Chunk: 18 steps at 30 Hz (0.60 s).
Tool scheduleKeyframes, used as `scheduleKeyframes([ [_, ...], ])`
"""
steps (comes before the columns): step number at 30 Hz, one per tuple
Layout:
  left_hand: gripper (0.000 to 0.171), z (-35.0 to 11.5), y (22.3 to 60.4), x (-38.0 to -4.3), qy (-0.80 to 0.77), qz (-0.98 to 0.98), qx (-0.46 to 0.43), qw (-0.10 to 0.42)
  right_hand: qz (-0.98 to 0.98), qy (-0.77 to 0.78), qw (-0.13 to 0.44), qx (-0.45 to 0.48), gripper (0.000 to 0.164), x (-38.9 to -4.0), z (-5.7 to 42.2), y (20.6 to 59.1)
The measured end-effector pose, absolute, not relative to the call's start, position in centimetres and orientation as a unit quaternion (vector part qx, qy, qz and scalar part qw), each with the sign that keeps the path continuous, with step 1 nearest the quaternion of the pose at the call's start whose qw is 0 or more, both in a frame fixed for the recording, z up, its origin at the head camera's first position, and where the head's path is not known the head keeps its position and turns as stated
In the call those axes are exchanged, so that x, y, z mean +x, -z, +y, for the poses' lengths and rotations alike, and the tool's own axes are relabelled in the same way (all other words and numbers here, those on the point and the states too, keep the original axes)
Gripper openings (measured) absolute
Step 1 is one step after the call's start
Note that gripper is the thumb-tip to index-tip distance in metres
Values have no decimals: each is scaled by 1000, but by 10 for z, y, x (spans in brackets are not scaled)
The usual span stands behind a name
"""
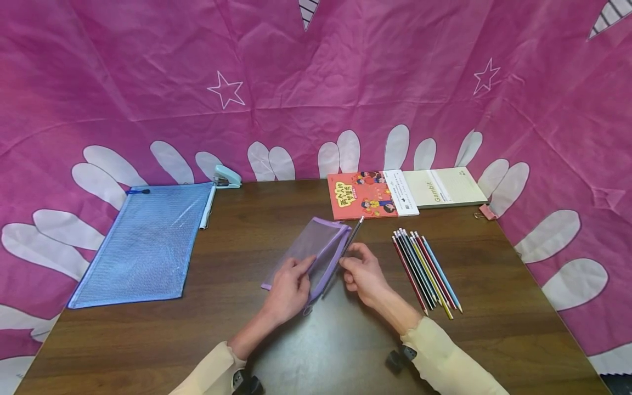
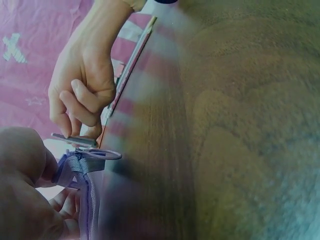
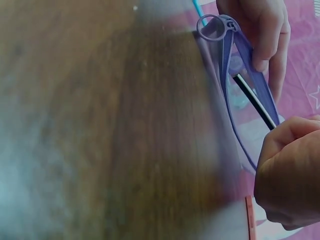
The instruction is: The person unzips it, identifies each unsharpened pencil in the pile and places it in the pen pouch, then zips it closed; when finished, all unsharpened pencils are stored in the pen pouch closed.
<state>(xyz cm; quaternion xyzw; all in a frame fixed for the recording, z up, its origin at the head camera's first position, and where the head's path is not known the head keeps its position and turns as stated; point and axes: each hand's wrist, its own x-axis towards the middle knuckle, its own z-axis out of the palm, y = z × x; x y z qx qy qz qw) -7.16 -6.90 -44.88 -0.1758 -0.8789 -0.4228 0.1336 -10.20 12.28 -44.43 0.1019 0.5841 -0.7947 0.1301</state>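
Observation:
A purple mesh zipper pouch (image 1: 311, 241) is held up over the table by my left hand (image 1: 288, 285), which grips its near side beside the zipper. In the right wrist view, the mouth of the pouch gapes apart, with a ring (image 3: 211, 27) at its zipper end. My right hand (image 1: 366, 273) pinches a dark pencil (image 1: 355, 229) between thumb and fingers. The pencil slants along the pouch's opening, and in the right wrist view its black end lies between the two zipper edges. To the right of that hand lies a row of several coloured pencils (image 1: 427, 269).
On the left lies a blue mesh zip bag (image 1: 148, 247), with a light blue stapler (image 1: 227, 177) at its far corner. A red book (image 1: 362, 200) and a pale notebook (image 1: 449, 186) lie at the back edge, near a pink binder clip (image 1: 489, 212). Behind hangs a pink cloth (image 1: 296, 71).

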Motion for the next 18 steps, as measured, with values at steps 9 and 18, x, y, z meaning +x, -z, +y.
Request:
scheduleKeyframes([
  [9,45,-66,449,-72,420,-883,-159,134,591,790,117,117,27,-100,112,448],
  [18,42,-62,447,-73,412,-888,-139,152,594,784,124,133,28,-99,103,447],
])
